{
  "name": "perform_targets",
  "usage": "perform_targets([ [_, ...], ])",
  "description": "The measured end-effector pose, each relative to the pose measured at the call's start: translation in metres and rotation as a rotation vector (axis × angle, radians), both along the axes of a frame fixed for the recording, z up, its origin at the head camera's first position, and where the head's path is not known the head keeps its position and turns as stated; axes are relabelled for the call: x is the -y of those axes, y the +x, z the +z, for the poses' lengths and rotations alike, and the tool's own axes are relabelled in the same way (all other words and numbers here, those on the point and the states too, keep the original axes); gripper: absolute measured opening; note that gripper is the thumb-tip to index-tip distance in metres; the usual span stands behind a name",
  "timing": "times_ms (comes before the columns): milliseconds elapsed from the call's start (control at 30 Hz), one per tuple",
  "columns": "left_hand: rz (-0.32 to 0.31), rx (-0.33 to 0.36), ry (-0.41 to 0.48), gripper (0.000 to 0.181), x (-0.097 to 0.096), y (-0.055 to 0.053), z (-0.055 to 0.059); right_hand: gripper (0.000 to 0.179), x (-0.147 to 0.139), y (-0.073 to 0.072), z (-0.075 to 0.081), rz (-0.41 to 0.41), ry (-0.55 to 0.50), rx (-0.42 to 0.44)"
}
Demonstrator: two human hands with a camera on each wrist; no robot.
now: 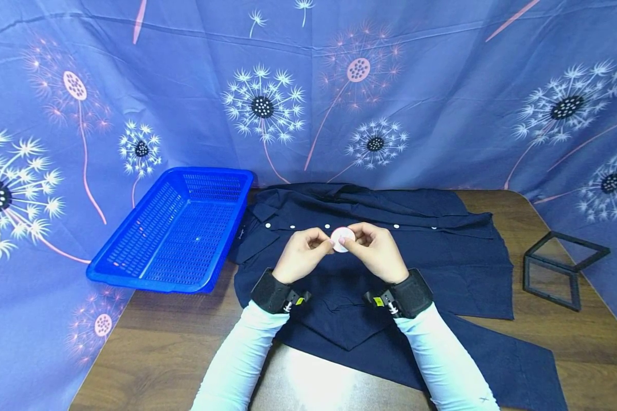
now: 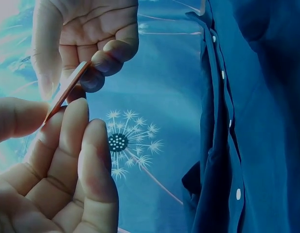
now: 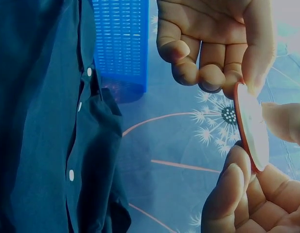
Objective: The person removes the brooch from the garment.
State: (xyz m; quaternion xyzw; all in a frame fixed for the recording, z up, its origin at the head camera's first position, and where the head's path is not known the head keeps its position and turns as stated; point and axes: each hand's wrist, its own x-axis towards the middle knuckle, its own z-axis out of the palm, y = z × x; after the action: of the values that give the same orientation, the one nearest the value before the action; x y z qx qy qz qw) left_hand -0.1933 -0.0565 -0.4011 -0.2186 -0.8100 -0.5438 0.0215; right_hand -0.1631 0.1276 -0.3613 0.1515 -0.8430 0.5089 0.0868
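A thin round disc, white on its face with a red edge, is held up between both hands over a dark navy buttoned shirt. My left hand pinches its left edge between thumb and fingers. From the other side my right hand grips it, the thumb lying across the white face. Seen edge-on in the left wrist view, the disc is slim and reddish along its rim. White buttons run along the shirt's front, beyond the hands.
A blue perforated plastic basket stands on the wooden table to the left. At the right lies a black hinged frame with two see-through panels, opened out. Patterned blue cloth hangs behind the table.
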Motion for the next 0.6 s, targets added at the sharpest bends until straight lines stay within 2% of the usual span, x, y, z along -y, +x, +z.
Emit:
perform_targets([
  [200,-0.011,-0.007,0.004,0.011,0.001,-0.001,0.0,0.022,-0.001,-0.001,-0.002,0.01,-0.008,-0.001],
  [433,-0.025,-0.02,-0.023,0.013,0.002,-0.001,0.001,0.026,-0.008,-0.02,-0.033,0.009,-0.015,-0.002],
  [600,-0.022,-0.034,-0.036,0.014,0.003,-0.002,0.0,0.027,-0.01,-0.022,-0.038,0.022,-0.012,-0.049],
])
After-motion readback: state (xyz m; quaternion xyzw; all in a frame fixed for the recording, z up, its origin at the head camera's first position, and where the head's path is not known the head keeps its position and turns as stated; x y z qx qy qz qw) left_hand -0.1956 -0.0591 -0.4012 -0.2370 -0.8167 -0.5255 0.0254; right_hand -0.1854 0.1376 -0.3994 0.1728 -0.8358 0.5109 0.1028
